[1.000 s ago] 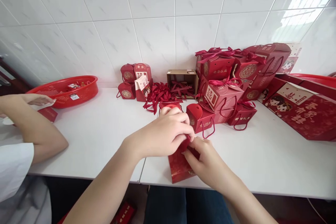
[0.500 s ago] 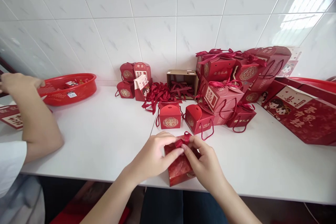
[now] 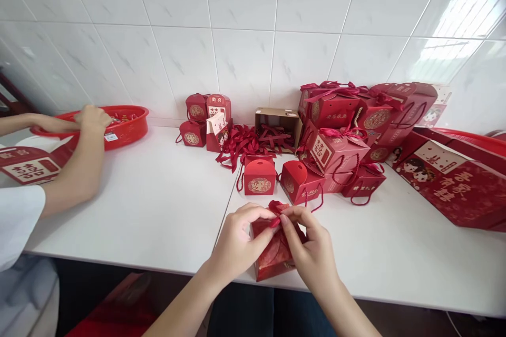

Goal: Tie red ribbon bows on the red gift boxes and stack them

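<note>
A red gift box [image 3: 273,259] rests on the white table near its front edge, right before me. On its top is a dark red ribbon [image 3: 278,207], looped and pinched between my fingers. My left hand [image 3: 241,237] grips the ribbon from the left with thumb and forefinger. From the right, my right hand [image 3: 310,239] pinches the ribbon too, its fingertips almost meeting the left ones. The hands partly cover the box top, and the exact knot is hidden. Just beyond stand two small red boxes with cord handles, one box [image 3: 260,176] and another box [image 3: 302,181].
Loose ribbons [image 3: 242,142] lie beside an open cardboard box [image 3: 279,116]. Red gift boxes [image 3: 336,145] are stacked at the right, near a large red bag [image 3: 450,179]. At left, a co-worker's hands [image 3: 91,117] reach into a red plastic basket [image 3: 136,129].
My hands have drawn the ribbon loops in and flattened them over the box. The co-worker's hands have moved right into the basket. The view has shifted slightly.
</note>
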`<state>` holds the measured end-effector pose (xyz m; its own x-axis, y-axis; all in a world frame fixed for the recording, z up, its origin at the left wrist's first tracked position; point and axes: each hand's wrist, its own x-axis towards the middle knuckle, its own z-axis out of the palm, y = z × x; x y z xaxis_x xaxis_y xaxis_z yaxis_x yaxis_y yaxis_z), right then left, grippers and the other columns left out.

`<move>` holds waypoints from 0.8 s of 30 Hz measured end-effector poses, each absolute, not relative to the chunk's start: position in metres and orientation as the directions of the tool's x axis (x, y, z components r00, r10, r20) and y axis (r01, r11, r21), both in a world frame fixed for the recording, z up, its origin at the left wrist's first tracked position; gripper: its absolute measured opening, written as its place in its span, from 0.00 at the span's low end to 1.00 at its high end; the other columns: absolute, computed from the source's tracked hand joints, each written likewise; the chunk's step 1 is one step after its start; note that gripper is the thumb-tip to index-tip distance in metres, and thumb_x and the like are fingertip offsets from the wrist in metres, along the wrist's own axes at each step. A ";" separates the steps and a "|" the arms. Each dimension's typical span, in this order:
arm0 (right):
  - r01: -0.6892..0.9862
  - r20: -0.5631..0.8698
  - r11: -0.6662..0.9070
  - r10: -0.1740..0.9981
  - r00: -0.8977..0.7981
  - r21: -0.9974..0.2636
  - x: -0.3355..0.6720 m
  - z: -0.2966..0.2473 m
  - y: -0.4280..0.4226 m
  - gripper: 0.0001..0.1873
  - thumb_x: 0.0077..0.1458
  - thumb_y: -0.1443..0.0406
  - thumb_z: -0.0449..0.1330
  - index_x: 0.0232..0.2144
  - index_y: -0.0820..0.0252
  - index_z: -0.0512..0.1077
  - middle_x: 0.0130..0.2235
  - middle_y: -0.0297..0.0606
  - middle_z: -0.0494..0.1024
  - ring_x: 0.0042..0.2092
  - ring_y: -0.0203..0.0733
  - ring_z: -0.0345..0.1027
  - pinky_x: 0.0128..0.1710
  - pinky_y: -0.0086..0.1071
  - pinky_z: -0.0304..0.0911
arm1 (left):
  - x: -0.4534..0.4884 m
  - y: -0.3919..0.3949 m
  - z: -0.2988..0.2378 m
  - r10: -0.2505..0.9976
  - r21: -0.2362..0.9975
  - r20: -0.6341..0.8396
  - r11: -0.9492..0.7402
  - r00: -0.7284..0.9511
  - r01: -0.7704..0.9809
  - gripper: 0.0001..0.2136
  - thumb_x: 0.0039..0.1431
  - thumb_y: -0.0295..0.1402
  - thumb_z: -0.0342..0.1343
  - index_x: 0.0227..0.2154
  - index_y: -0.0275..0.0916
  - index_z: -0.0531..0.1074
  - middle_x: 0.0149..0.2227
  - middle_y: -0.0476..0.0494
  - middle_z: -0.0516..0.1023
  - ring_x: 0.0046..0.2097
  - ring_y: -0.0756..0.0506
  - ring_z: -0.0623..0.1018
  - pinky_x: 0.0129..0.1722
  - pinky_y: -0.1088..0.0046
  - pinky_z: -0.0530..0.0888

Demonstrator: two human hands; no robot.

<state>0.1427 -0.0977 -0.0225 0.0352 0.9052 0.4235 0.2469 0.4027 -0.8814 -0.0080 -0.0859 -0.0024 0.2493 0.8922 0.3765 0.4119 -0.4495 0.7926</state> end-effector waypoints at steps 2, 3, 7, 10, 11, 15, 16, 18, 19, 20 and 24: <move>0.302 0.457 0.424 0.888 0.047 -0.854 0.145 -0.023 -0.098 0.07 0.60 0.62 0.54 0.35 0.59 0.70 0.34 0.40 0.76 0.36 0.41 0.72 0.34 0.31 0.68 | -0.007 -0.086 -0.009 0.891 0.788 0.403 -0.455 0.210 0.414 0.04 0.56 0.27 0.55 0.32 0.40 0.74 0.36 0.46 0.79 0.40 0.46 0.78 0.43 0.70 0.74; 0.326 0.474 0.436 0.880 0.043 -0.839 0.146 -0.023 -0.098 0.07 0.60 0.62 0.55 0.36 0.59 0.71 0.35 0.41 0.76 0.36 0.41 0.72 0.35 0.32 0.69 | -0.007 -0.086 -0.013 0.887 0.786 0.420 -0.461 0.191 0.412 0.04 0.55 0.26 0.55 0.32 0.40 0.74 0.36 0.46 0.79 0.40 0.46 0.78 0.43 0.70 0.74; 0.384 0.514 0.483 0.857 -0.025 -0.787 0.149 -0.027 -0.101 0.08 0.58 0.63 0.57 0.38 0.59 0.74 0.38 0.43 0.73 0.39 0.42 0.71 0.38 0.34 0.69 | -0.007 -0.087 -0.023 0.865 0.767 0.479 -0.495 0.150 0.408 0.07 0.54 0.24 0.54 0.32 0.42 0.74 0.36 0.46 0.79 0.41 0.46 0.78 0.43 0.69 0.75; 0.412 0.524 0.484 0.851 -0.019 -0.772 0.150 -0.032 -0.102 0.09 0.55 0.62 0.61 0.38 0.58 0.75 0.40 0.44 0.72 0.41 0.44 0.70 0.41 0.36 0.70 | -0.007 -0.087 -0.024 0.858 0.762 0.495 -0.503 0.134 0.408 0.08 0.54 0.24 0.54 0.32 0.42 0.74 0.37 0.46 0.80 0.41 0.45 0.78 0.44 0.69 0.75; 0.417 0.524 0.477 0.852 -0.001 -0.774 0.150 -0.033 -0.102 0.08 0.55 0.62 0.61 0.37 0.58 0.76 0.40 0.44 0.71 0.42 0.45 0.70 0.42 0.37 0.70 | -0.006 -0.086 -0.024 0.857 0.762 0.498 -0.505 0.130 0.406 0.07 0.55 0.24 0.54 0.32 0.42 0.74 0.37 0.46 0.80 0.41 0.45 0.78 0.44 0.69 0.75; 0.359 0.403 0.360 0.914 0.049 -0.861 0.151 -0.032 -0.102 0.11 0.57 0.59 0.58 0.30 0.58 0.77 0.47 0.47 0.70 0.49 0.50 0.68 0.47 0.42 0.68 | -0.005 -0.085 -0.023 0.859 0.768 0.498 -0.501 0.121 0.398 0.05 0.56 0.26 0.55 0.32 0.42 0.75 0.37 0.45 0.80 0.41 0.45 0.78 0.44 0.69 0.75; 0.335 0.351 0.320 0.936 0.036 -0.886 0.151 -0.031 -0.102 0.12 0.58 0.58 0.57 0.29 0.58 0.76 0.49 0.48 0.69 0.52 0.51 0.67 0.50 0.43 0.67 | -0.005 -0.085 -0.023 0.863 0.774 0.489 -0.496 0.126 0.393 0.05 0.56 0.26 0.55 0.32 0.42 0.74 0.37 0.45 0.80 0.41 0.45 0.78 0.44 0.69 0.75; 0.302 0.268 0.262 0.963 -0.021 -0.917 0.153 -0.027 -0.102 0.14 0.59 0.57 0.55 0.29 0.58 0.76 0.54 0.48 0.67 0.56 0.52 0.63 0.55 0.47 0.62 | -0.005 -0.084 -0.023 0.869 0.786 0.473 -0.491 0.147 0.375 0.05 0.57 0.26 0.55 0.32 0.42 0.74 0.37 0.45 0.79 0.42 0.45 0.78 0.44 0.69 0.75; 0.294 0.244 0.250 0.968 -0.056 -0.923 0.154 -0.025 -0.102 0.15 0.59 0.57 0.54 0.30 0.58 0.76 0.56 0.48 0.66 0.58 0.53 0.62 0.57 0.48 0.59 | -0.005 -0.083 -0.023 0.868 0.789 0.468 -0.496 0.167 0.363 0.05 0.57 0.26 0.54 0.32 0.42 0.74 0.38 0.46 0.79 0.42 0.46 0.77 0.45 0.70 0.74; 0.290 0.231 0.248 0.969 -0.090 -0.924 0.155 -0.023 -0.102 0.15 0.60 0.57 0.54 0.31 0.58 0.76 0.58 0.48 0.65 0.59 0.53 0.60 0.58 0.49 0.57 | -0.005 -0.082 -0.023 0.862 0.787 0.470 -0.507 0.192 0.352 0.06 0.58 0.26 0.53 0.32 0.42 0.73 0.38 0.46 0.79 0.43 0.46 0.77 0.45 0.70 0.74; 0.287 0.263 0.284 0.959 -0.108 -0.915 0.156 -0.020 -0.103 0.16 0.59 0.56 0.55 0.28 0.58 0.76 0.60 0.47 0.64 0.60 0.53 0.59 0.60 0.49 0.55 | -0.004 -0.077 -0.019 0.825 0.751 0.521 -0.565 0.219 0.343 0.08 0.59 0.27 0.53 0.40 0.42 0.71 0.42 0.44 0.77 0.46 0.46 0.75 0.49 0.67 0.72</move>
